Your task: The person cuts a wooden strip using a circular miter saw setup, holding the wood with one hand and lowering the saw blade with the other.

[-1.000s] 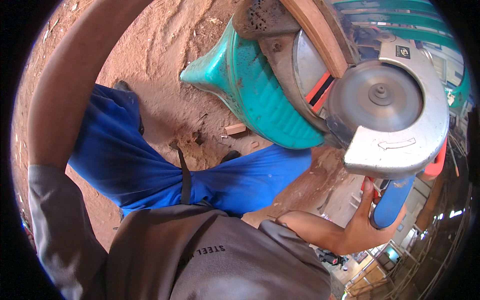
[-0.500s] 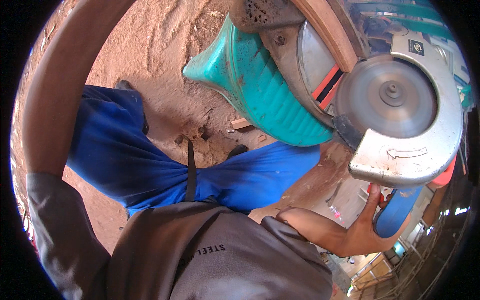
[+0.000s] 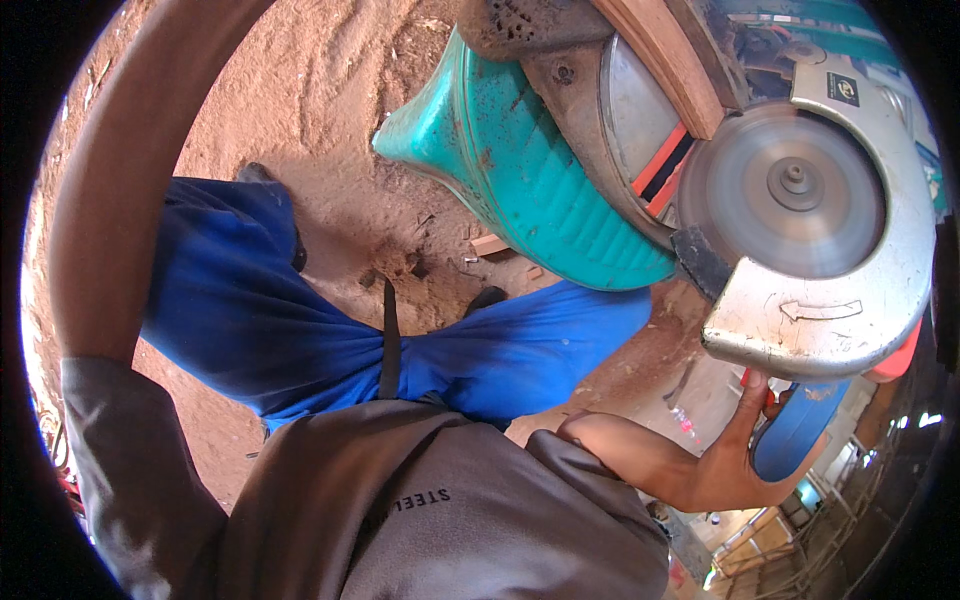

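Observation:
My right hand [image 3: 735, 460] is closed round the blue handle [image 3: 797, 432] of a miter saw, the thumb beside a red trigger [image 3: 768, 397]. The saw's round blade [image 3: 840, 215] is blurred with spin inside its silver guard [image 3: 790, 325]. A reddish-brown wood strip [image 3: 668, 70] has its cut end close to the blade's upper left edge; whether they touch I cannot tell. Below the strip lie the saw's metal turntable [image 3: 630, 105] and a red-edged slot [image 3: 662, 170]. My left arm [image 3: 110, 200] reaches up past the top edge, with its hand out of sight.
A green ribbed plastic stool [image 3: 540, 190] stands under the saw, close to my blue-trousered knee [image 3: 610, 310]. Reddish dirt ground [image 3: 310, 90] spreads to the left, with small wood offcuts [image 3: 488, 244] by the stool. Poles and clutter [image 3: 760, 545] show at the lower right.
The whole view has shifted slightly, so things sit a little further right. My right hand keeps its hold on the handle, and the blade is blurred in both frames.

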### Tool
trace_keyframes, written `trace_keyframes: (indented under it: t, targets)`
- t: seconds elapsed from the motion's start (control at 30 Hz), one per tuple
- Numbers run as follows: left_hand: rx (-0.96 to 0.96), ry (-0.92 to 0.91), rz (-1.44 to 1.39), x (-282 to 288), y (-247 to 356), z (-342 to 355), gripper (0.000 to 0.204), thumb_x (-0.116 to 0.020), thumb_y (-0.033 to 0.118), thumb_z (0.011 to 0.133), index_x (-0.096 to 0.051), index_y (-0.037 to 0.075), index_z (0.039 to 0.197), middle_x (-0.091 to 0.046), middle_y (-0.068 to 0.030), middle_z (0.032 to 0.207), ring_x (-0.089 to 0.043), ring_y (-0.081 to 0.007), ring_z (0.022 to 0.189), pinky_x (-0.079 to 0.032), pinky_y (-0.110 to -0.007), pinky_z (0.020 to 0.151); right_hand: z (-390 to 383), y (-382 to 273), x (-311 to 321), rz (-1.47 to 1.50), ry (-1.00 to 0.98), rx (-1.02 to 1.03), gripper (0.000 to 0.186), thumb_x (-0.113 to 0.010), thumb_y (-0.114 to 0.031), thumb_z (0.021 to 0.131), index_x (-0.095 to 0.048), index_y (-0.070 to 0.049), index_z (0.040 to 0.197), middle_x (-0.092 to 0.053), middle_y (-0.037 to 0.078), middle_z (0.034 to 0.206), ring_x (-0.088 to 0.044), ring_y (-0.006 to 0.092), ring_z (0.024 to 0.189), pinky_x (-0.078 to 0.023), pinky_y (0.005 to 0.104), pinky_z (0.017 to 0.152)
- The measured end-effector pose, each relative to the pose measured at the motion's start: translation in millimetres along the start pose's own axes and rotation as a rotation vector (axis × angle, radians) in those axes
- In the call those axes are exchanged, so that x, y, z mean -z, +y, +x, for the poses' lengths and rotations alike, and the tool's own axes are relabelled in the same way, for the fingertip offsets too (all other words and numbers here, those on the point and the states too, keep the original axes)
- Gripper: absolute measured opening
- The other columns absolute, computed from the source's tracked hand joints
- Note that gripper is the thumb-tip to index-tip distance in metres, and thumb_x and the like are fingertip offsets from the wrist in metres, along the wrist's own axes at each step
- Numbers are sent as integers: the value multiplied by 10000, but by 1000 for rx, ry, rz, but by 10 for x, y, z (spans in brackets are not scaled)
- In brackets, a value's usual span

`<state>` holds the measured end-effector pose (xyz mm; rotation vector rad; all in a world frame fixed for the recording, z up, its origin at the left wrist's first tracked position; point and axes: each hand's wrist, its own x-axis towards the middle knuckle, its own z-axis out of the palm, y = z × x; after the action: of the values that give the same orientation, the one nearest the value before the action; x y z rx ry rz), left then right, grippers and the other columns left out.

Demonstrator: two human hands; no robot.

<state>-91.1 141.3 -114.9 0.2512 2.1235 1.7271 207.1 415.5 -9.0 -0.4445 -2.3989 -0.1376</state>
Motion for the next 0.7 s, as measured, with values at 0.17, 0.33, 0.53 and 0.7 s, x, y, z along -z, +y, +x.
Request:
trace_keyframes:
  t: [0.17,0.33,0.53,0.7]
  targets:
    - [10,-17,-8,4,20,4,341,-538,303,1043,-676,5,954,-556,8,685,-479,-70,576,-397,-226,519,-1,32,3,-46,1,-5,533,-885,18,744,-583,180,1152,-686,169,872,-638,186,718,-597,297,617]
    - [26,-27,-38,9,20,5,338,-540,306,1046,-671,2,975,-549,9,696,-474,-70,589,-397,-229,525,-14,64,1,-55,15,45,559,-888,14,743,-568,183,1169,-687,176,861,-642,192,712,-598,306,621]
    - [46,21,-27,11,-32,37,336,-541,310,1049,-666,10,969,-548,8,702,-478,-67,608,-394,-222,542,0,48,13,-77,2,84,516,-885,8,748,-590,173,1138,-693,161,848,-643,191,704,-579,299,604]
    - [7,-57,13,63,-22,49,344,-528,309,1050,-661,19,923,-539,17,673,-464,-57,572,-366,-224,502,-10,23,-15,-60,22,81,462,-876,7,755,-618,158,1107,-691,137,826,-639,179,698,-565,293,598]
